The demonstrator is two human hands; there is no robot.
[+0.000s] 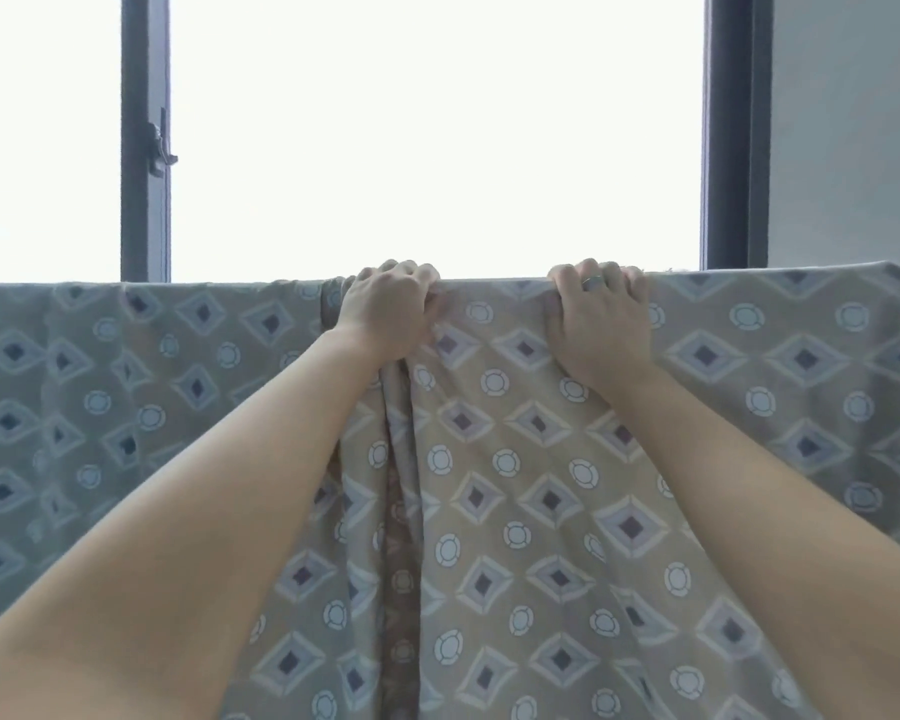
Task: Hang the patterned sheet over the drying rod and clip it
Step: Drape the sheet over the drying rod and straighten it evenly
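Note:
The patterned sheet [541,485], beige-grey with diamonds and circles, hangs over a rod that it hides completely, its top fold running across the view at hand height. My left hand [385,309] grips a bunched fold of the sheet at the top edge, with creases falling straight down below it. My right hand [601,314], with a ring on one finger, curls its fingers over the top edge a little to the right. Between the hands the fabric lies stretched along the top. No clip is visible.
A bright window fills the background, with a dark frame post [144,137] carrying a latch at the left and another post [733,127] at the right. A grey wall [853,122] stands at the far right.

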